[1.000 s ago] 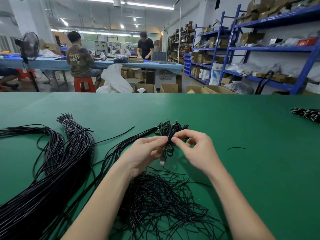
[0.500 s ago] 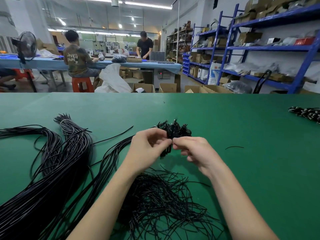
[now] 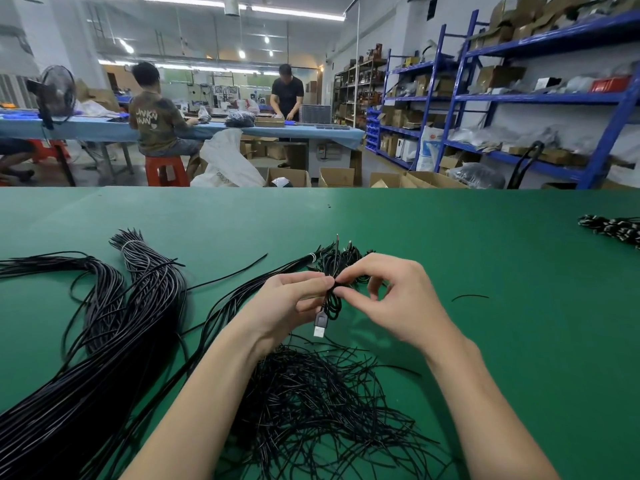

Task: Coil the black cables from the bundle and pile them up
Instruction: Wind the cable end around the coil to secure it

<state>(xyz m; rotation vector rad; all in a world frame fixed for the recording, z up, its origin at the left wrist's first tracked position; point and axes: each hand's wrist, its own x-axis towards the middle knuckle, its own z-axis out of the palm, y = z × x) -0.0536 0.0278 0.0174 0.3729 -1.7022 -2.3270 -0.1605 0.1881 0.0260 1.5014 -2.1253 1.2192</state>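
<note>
1. Half a second ago both hands were balled close together over the cable and its plug was hidden; now the right hand (image 3: 398,299) has loosened its outer fingers and the USB plug (image 3: 320,325) hangs in view again below the hands, much as it did a second ago.
2. The camera view has barely shifted; the bundle and the loose heaps lie where they lay before.
3. The bench (image 3: 519,341) is covered in green. A long bundle of black cables (image 3: 104,341) sweeps across its left side, tied near its far end with a pale band.
4. A tangle of thin black ties (image 3: 311,410) lies between the forearms, near the front edge.
5. A pile of coiled cables (image 3: 349,261) sits just behind the hands; another dark heap (image 3: 613,228) lies at the far right edge.
6. Behind the bench: blue shelving (image 3: 540,98) with boxes, cardboard cartons on the floor, and two people at a blue table.
7. The left hand (image 3: 287,306) pinches the small coiled cable (image 3: 332,299) between thumb and fingers.
8. The right hand pinches the same coil at its middle with thumb and forefinger, the other fingers curled loosely apart.
</note>
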